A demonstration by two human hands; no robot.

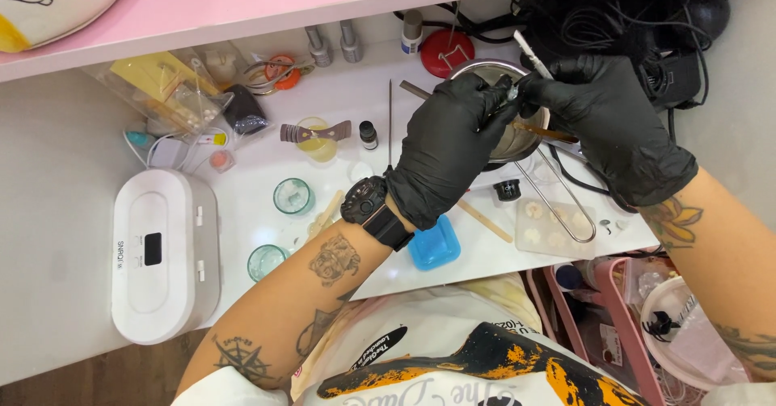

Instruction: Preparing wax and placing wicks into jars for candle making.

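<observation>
Two black-gloved hands, left (449, 143) and right (610, 123), pinch one small shiny piece (511, 93) in closed grips above a round metal bowl (517, 135); a blue square mould (434, 244) lies just below the bowl on the white surface (259, 204).

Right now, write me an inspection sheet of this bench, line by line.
Surface: white tabletop, crowded, under a pink shelf.
Job's things: small metal pan with a long wire handle; a small shiny piece pinched above it between both hands.
Clutter: blue square mould, two clear round cups, yellow cup, small dark bottle, wooden stick, clear tray of pale pieces, white box-shaped device.
Grippers: left hand and right hand, both in black gloves, fingertips meeting on the piece; the right hand also holds a thin white tool.
Cables: black tangle at the back right.
Surroundings: pink bin at the lower right.
</observation>
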